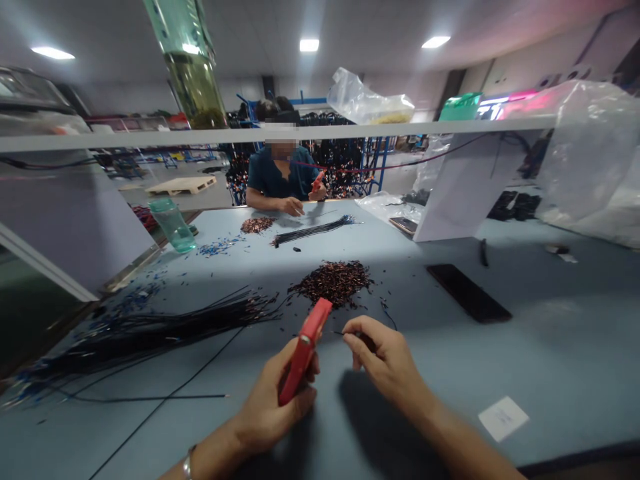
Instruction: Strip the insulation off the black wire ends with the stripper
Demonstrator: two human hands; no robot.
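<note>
My left hand point(280, 387) is wrapped round a red wire stripper point(307, 343), whose head points up and away from me. To its right, my right hand point(383, 350) pinches a thin dark wire point(338, 333) between thumb and fingertips. The wire's tip sits just right of the tool's head, apart from it as far as I can see; the rest of it is mostly hidden by the hand. Just beyond both hands is a heap of short black and copper-coloured bits point(333, 283). A bundle of long black wires point(165, 337) lies to the left.
A dark phone point(469, 292) and a white paper slip point(503, 419) lie right. Across the table point(560, 353) a co-worker point(283, 173) holds a red tool near another wire bundle point(317, 230). A shelf point(320, 132) spans overhead; a green bottle point(173, 225) stands left.
</note>
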